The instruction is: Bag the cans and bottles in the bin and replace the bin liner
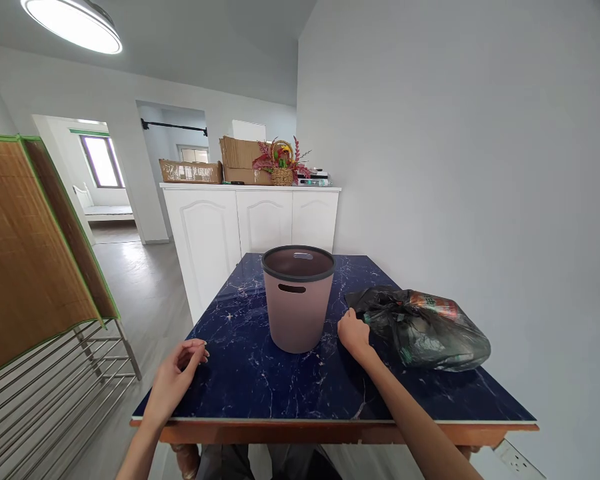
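A dusty-pink waste bin (299, 319) with a dark rim stands upright on the blue marbled table (265, 393). Its two oval handle slots show, one at the front and one at the back. To its right lies a tied, translucent black plastic bag (443, 337), full of litter with a red-orange wrapper showing through. My right hand (353, 331) is curled at the bag's left edge, between bin and bag; its fingertips are hidden. Near the table's left edge rests my left hand (179, 370), fingers loosely bent, a gap between thumb and fingers, holding nothing.
Beyond the table stands a white cabinet (207, 223) bearing cardboard boxes (193, 172) and a flower basket (282, 175). A metal rack (105, 357) draped with a bamboo mat (35, 247) is at the left. The wall (455, 167) runs along the right side.
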